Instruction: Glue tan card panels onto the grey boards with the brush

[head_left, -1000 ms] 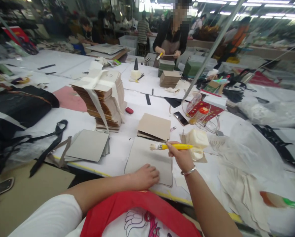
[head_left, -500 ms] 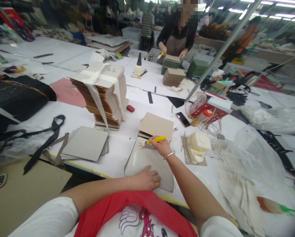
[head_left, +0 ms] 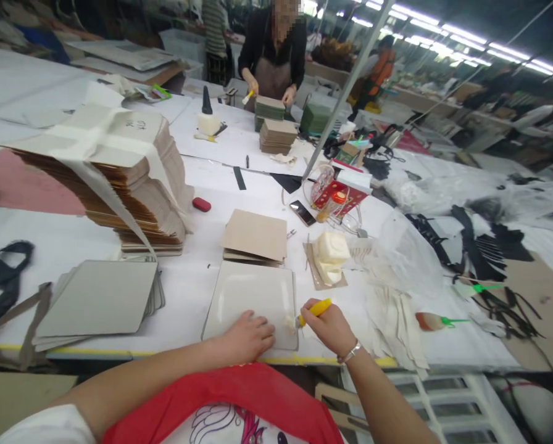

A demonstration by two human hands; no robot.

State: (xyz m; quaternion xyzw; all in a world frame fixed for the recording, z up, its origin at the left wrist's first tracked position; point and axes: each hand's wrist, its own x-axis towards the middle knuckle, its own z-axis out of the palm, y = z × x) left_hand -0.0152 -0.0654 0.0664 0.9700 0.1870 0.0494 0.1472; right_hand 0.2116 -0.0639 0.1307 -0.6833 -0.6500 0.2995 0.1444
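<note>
A grey rounded-corner panel lies flat at the table's front edge, its surface glossy as if wet. My left hand rests on its lower part, fingers stretched out and holding nothing. Closed around a yellow-handled brush is my right hand, at the panel's right side. The pale bristles touch the panel near its lower right corner. Just behind the panel sits a small stack of tan boards. To the right stands a cream-coloured tub on a piece of board.
Left of me lie several grey panels, with a tall strapped stack of boards behind them. A phone, a red bag and a metal pole stand farther back. Across the table a person holds another brush.
My right hand has brought the brush from the panel's far edge down to its near right corner. The left hand stays on the panel. My view has swung to the right.
</note>
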